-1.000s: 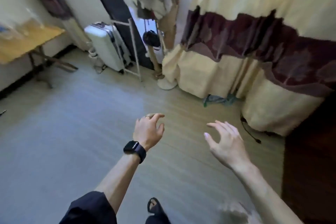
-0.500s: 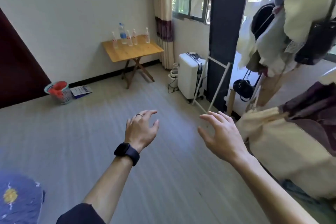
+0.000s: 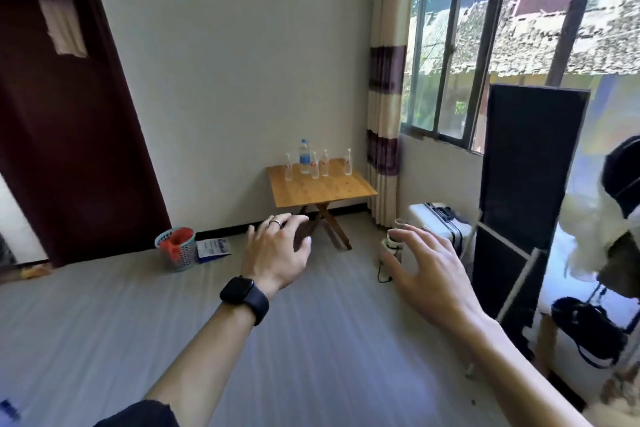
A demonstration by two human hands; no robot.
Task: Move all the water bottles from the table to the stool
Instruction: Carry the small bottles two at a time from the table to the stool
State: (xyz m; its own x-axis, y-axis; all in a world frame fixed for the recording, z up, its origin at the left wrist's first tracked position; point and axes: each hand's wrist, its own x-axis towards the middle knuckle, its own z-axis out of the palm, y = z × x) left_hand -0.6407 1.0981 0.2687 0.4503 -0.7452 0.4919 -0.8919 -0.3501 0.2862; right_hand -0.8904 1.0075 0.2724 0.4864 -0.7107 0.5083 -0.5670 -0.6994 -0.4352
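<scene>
A small wooden folding table (image 3: 322, 189) stands against the far wall by the window. Several water bottles stand in a row along its back edge: a taller one with a blue label (image 3: 304, 157) and smaller clear ones with red labels (image 3: 324, 164). My left hand (image 3: 277, 251), with a ring and a black watch, is raised in front of me, fingers spread and holding nothing. My right hand (image 3: 424, 265) is also raised, fingers spread and empty. Both are far from the table. No stool is in view.
A dark red door (image 3: 69, 121) is on the left. A mesh basket (image 3: 176, 248) with red contents and a leaflet lie by the wall. A white suitcase (image 3: 438, 222), a black panel (image 3: 523, 184) and hanging clothes and bags stand on the right under the window.
The view has swung left from the curtained bed to the far wall, and the table with bottles now sits nearer the centre. Both hands stay raised and empty.
</scene>
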